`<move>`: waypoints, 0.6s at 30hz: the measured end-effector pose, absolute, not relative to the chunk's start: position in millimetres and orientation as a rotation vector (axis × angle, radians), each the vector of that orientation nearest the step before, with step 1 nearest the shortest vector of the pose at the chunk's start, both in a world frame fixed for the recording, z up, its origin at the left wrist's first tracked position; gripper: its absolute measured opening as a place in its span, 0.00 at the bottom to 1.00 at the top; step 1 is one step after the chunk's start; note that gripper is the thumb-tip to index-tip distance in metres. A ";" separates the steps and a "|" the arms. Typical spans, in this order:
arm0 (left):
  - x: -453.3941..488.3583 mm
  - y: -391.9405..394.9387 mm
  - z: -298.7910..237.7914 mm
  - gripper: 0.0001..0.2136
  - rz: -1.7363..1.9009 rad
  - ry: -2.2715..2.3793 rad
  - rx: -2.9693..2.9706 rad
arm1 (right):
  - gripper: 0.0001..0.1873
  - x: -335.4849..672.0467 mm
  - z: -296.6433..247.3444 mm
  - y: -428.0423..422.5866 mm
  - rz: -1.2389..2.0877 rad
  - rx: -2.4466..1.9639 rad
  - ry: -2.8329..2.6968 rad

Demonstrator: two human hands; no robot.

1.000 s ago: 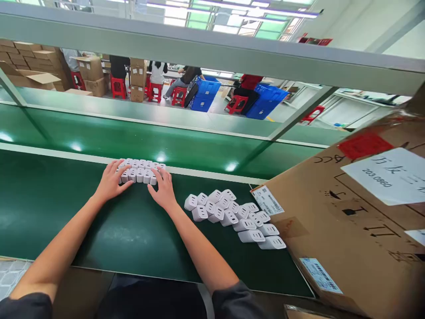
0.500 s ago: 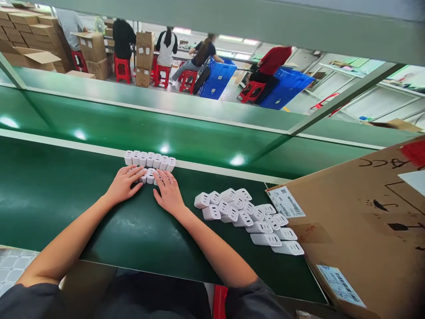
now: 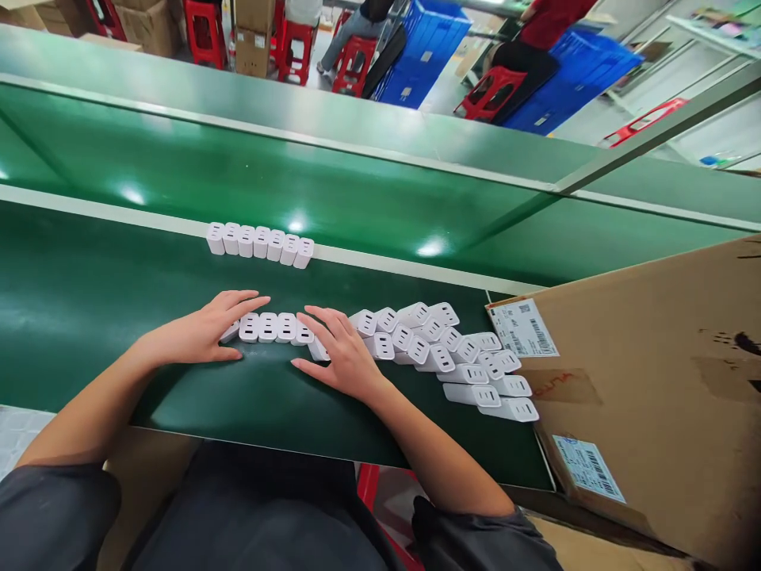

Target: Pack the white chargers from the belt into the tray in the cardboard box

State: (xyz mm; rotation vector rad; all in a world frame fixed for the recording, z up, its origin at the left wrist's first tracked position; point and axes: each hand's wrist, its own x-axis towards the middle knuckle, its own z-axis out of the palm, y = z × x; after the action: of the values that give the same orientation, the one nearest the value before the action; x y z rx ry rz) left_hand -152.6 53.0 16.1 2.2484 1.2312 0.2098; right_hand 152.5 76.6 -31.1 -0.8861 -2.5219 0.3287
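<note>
A short row of white plug chargers [image 3: 268,327] stands upright on the green bench between my hands, slotted ends up. My left hand [image 3: 199,329] is at its left end, fingers stretched out and thumb apart, against a tilted end charger [image 3: 230,332]. Over the right end spreads my right hand [image 3: 345,353], its fingertips on a charger [image 3: 303,333] and another partly hidden under the palm. Beyond them, a straight back row of chargers [image 3: 260,242] stands along the white strip. To the right lies a loose cluster of chargers [image 3: 440,357], many leaning or lying down.
A large cardboard box [image 3: 642,381] with labels borders the bench on the right. A green panel [image 3: 357,182] rises behind the white strip [image 3: 404,266]. Farther off are red stools [image 3: 297,51], blue crates [image 3: 428,47] and seated people.
My view has tipped downward. Both hands are nearer me and farther apart, and the gap between their chargers and the back row has widened. My right hand is now close to the loose cluster.
</note>
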 end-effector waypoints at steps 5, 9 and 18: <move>-168.8 59.3 30.6 0.42 -0.069 1.272 2.132 | 0.41 152.6 -37.8 76.0 0.506 -0.785 -2.448; -168.5 66.1 36.2 0.35 -0.109 1.259 2.059 | 0.41 153.7 -37.0 76.5 0.650 -0.791 -2.410; -157.3 64.3 23.7 0.28 -0.061 1.357 2.098 | 0.50 165.0 -33.3 83.5 1.318 -0.693 -2.242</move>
State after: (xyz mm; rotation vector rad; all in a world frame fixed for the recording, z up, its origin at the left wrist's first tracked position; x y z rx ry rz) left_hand -157.3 64.3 23.7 2.0984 1.3572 -0.0613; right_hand 165.0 83.5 -33.3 -0.6930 -2.2422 1.3183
